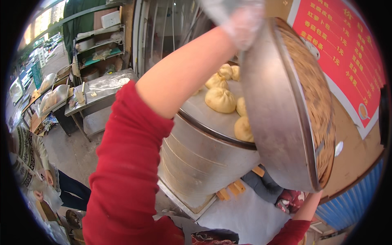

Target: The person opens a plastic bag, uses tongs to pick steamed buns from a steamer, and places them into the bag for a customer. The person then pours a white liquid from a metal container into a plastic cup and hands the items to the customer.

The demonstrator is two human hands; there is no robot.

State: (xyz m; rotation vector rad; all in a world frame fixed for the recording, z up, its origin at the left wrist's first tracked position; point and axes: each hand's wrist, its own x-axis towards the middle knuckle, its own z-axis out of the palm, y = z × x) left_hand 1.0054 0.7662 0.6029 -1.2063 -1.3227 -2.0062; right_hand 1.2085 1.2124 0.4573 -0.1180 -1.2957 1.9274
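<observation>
My left hand, in a clear plastic glove, holds the upper edge of a large round metal steamer lid or tier. This piece is tilted nearly upright, its blurred brown, woven-looking face turned right. Behind its lower edge my right hand is hidden; only the forearm and red sleeve show at lower right. Left of the tilted piece stands a stack of round metal steamer tiers. Several pleated steamed buns sit on its top mesh surface, partly covered from view by my left forearm and the tilted piece.
Wooden blocks lie beside the stack's base, near a metal surface. A person stands at lower left. Farther back are a floured metal table and a shelf. A red price poster hangs on the right wall.
</observation>
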